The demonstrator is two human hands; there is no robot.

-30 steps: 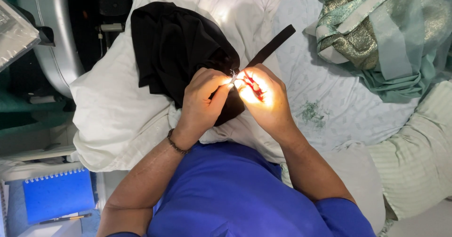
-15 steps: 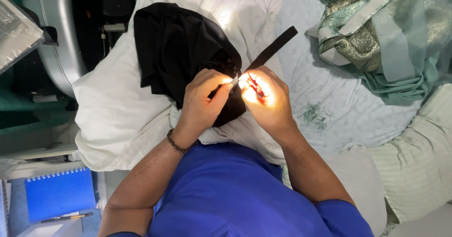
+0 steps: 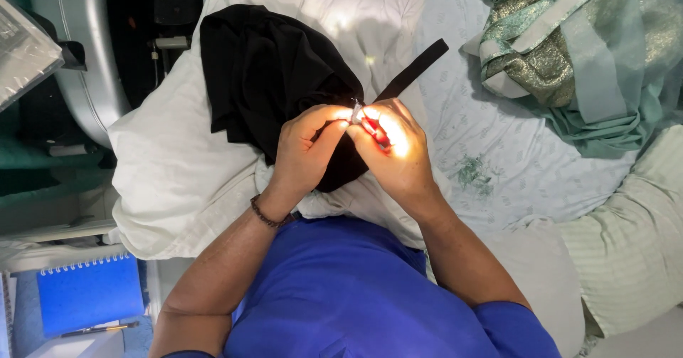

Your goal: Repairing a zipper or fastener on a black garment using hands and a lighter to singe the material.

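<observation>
A small red-handled tool (image 3: 375, 132), perhaps a thread cutter, is pinched closed in the right hand (image 3: 395, 151) at the centre of the scene, over the black cloth (image 3: 274, 80). The left hand (image 3: 304, 148) is closed too, its fingertips pinched on the cloth's edge just beside the tool. Since a second ago the hands have barely shifted, so the fine work is judged to be continuing at one spot. A black strap (image 3: 414, 68) runs far-right. Beneath lies a white sheet (image 3: 171, 173); green-gold fabric (image 3: 569, 45) is heaped far right, a blue notebook (image 3: 89, 294) near left.
</observation>
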